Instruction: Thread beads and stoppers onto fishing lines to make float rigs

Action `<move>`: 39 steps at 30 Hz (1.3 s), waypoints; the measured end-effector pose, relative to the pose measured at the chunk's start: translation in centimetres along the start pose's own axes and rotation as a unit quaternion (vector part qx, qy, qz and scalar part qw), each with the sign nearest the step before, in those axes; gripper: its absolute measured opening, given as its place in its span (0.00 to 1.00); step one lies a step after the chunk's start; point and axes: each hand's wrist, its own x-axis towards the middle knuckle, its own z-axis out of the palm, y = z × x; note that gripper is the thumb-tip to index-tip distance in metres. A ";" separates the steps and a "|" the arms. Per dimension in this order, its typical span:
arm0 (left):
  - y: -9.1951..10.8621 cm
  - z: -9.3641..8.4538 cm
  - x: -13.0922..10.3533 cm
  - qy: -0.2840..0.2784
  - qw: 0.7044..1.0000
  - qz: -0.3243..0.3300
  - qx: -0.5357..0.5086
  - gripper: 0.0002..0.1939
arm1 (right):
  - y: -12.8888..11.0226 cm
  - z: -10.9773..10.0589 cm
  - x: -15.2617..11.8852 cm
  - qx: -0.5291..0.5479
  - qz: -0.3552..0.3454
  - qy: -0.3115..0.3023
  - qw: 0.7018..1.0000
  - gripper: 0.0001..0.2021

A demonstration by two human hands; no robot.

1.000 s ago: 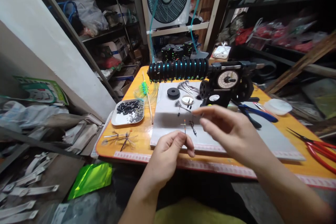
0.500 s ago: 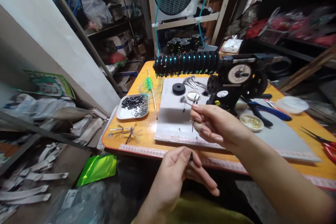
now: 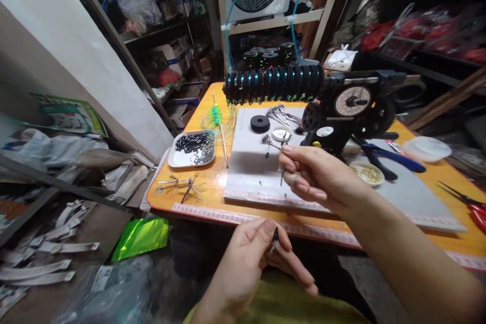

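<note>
My left hand (image 3: 261,253) is below the table's front edge, its thumb and index finger closed on a small dark piece (image 3: 275,236). Above the front of the white board (image 3: 246,182), my right hand (image 3: 307,174) pinches a thin dark piece (image 3: 281,178) that points downward. Just beyond the right fingertips lie a small white dish (image 3: 281,134) and a bundle of thin metal-like pieces (image 3: 279,114). A black ring-shaped disc (image 3: 260,123) rests on the board. Behind it stands a black machine (image 3: 353,100) with a ribbed roller (image 3: 275,83) wound with teal line.
On the orange table (image 3: 216,187) are a white tray of black and grey bits (image 3: 182,162), wiry pieces (image 3: 188,190), and a stick with green bristles (image 3: 215,115). Blue-handled pliers (image 3: 398,159), a dish of gold bits (image 3: 366,173) and red-handled scissors (image 3: 478,215) lie right.
The view has shifted slightly. Both hands keep nearly the same pose, and slightly more of the small dark piece shows at my left fingertips.
</note>
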 end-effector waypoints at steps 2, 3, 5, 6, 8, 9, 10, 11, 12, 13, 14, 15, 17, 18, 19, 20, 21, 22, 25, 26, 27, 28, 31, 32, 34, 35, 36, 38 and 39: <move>0.0 -0.1 0.0 -0.002 1.000 0.000 -0.002 0.19 | 0.0 0.0 0.0 -0.006 -0.002 0.002 1.000 0.18; -0.1 -0.1 0.1 -0.005 1.000 0.000 -0.003 0.19 | 0.0 0.0 0.0 -0.011 -0.003 0.003 1.000 0.18; -0.2 -0.2 0.1 -0.009 1.000 -0.001 -0.003 0.19 | 0.0 0.0 0.0 -0.021 -0.005 0.005 1.000 0.18; -0.3 -0.2 0.1 -0.010 1.000 -0.001 -0.003 0.19 | 0.0 0.0 0.0 -0.028 -0.007 0.006 1.000 0.18; -0.3 -0.2 0.1 -0.009 1.000 -0.005 -0.002 0.19 | 0.0 0.0 0.0 -0.045 -0.014 0.007 0.999 0.18; -0.3 -0.2 0.0 -0.009 1.000 -0.007 0.000 0.19 | 0.0 0.0 0.0 -0.056 -0.020 0.009 0.998 0.18; -0.2 -0.2 0.0 -0.008 1.000 -0.006 0.007 0.20 | 0.0 0.0 -0.1 -0.069 -0.030 0.012 0.997 0.18; 0.1 -0.1 0.0 -0.005 1.000 0.003 0.025 0.19 | 0.0 0.0 -0.1 -0.086 -0.044 0.015 0.995 0.18; 0.4 -0.1 0.2 -0.001 0.998 0.022 0.052 0.17 | -0.1 -0.1 -0.1 -0.105 -0.060 0.018 0.992 0.18; 0.9 0.0 0.4 0.001 0.995 0.049 0.084 0.15 | -0.2 -0.1 -0.2 -0.128 -0.076 0.020 0.989 0.17; 1.4 0.1 0.7 0.003 0.990 0.082 0.117 0.13 | -0.5 -0.2 -0.3 -0.152 -0.091 0.021 0.984 0.17; 2.0 0.3 1.2 0.003 0.983 0.114 0.145 0.14 | -0.7 -0.2 -0.4 -0.178 -0.104 0.021 0.978 0.17; 3.2 0.6 2.3 -0.008 0.974 0.148 0.169 0.16 | -1.4 -0.2 -0.6 -0.228 -0.117 0.020 0.966 0.18; 3.7 0.8 3.0 -0.016 0.974 0.149 0.169 0.17 | -1.7 -0.2 -0.7 -0.250 -0.120 0.020 0.961 0.18; 4.3 1.0 3.6 -0.021 0.975 0.142 0.168 0.17 | -2.0 -0.2 -0.8 -0.268 -0.122 0.022 0.955 0.18; 4.7 1.2 4.2 -0.025 0.977 0.132 0.168 0.18 | -2.3 -0.2 -0.9 -0.282 -0.124 0.024 0.951 0.17; 5.1 1.4 4.7 -0.028 0.977 0.122 0.170 0.18 | -2.4 -0.2 -0.9 -0.292 -0.126 0.026 0.948 0.17; 5.4 1.6 5.0 -0.029 0.977 0.116 0.175 0.18 | -2.5 -0.3 -0.9 -0.297 -0.127 0.026 0.946 0.16; 6.0 1.9 5.5 -0.020 0.974 0.111 0.196 0.16 | -2.4 -0.5 -0.9 -0.288 -0.118 0.018 0.950 0.16; 6.1 2.0 5.5 -0.017 0.973 0.110 0.201 0.15 | -2.3 -0.6 -0.9 -0.276 -0.111 0.013 0.955 0.16; 6.2 2.0 5.5 -0.013 0.973 0.109 0.204 0.15 | -2.2 -0.7 -0.8 -0.261 -0.101 0.006 0.960 0.16; 6.2 1.9 5.4 -0.009 0.973 0.107 0.205 0.14 | -2.1 -0.7 -0.8 -0.241 -0.091 -0.001 0.966 0.16; 5.8 1.9 5.3 -0.003 0.974 0.108 0.198 0.14 | -1.8 -0.8 -0.6 -0.158 -0.053 -0.027 0.986 0.17; 5.5 1.9 5.3 -0.002 0.975 0.112 0.192 0.14 | -1.7 -0.8 -0.5 -0.126 -0.040 -0.034 0.991 0.18; 4.8 1.9 5.2 0.000 0.977 0.122 0.172 0.14 | -1.5 -0.5 -0.2 -0.061 -0.016 -0.041 0.997 0.18; 4.4 1.9 5.2 0.002 0.979 0.127 0.159 0.14 | -1.3 -0.2 -0.1 -0.032 -0.007 -0.040 0.999 0.18; 4.0 1.9 5.1 0.005 0.981 0.130 0.146 0.14 | -1.2 0.0 0.1 -0.006 -0.001 -0.036 0.999 0.19; 3.4 1.9 4.9 0.010 0.984 0.130 0.118 0.15 | -0.9 0.6 0.4 0.037 0.006 -0.026 0.999 0.21; 3.2 1.9 4.7 0.011 0.986 0.128 0.104 0.16 | -0.7 0.8 0.5 0.053 0.007 -0.022 0.998 0.21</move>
